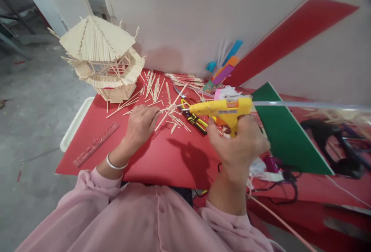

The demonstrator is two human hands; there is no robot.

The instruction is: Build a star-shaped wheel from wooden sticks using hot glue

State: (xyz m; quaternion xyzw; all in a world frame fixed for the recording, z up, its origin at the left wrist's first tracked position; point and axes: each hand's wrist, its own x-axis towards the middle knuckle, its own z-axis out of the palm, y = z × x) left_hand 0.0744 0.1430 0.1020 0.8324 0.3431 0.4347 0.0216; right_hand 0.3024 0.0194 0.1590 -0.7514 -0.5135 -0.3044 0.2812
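My right hand (239, 140) is wrapped round a yellow hot glue gun (222, 108), its nozzle pointing left. A long clear glue stick (290, 106) runs out of the gun's back. My left hand (142, 124) pinches one end of a small star-shaped frame of thin wooden sticks (171, 109), held above the red table. The nozzle tip is close to the middle of this frame; whether they touch I cannot tell. Beneath and behind it lie yellow-and-black pliers (196, 122) and loose cut sticks (155, 87).
A pagoda model of sticks (98, 58) stands at the back left. A clear ruler (96, 144) lies on the red table (162, 159). To the right are a green board (285, 136), cables (290, 184) and a pink cord (281, 221). Coloured strips (224, 72) lean by the wall.
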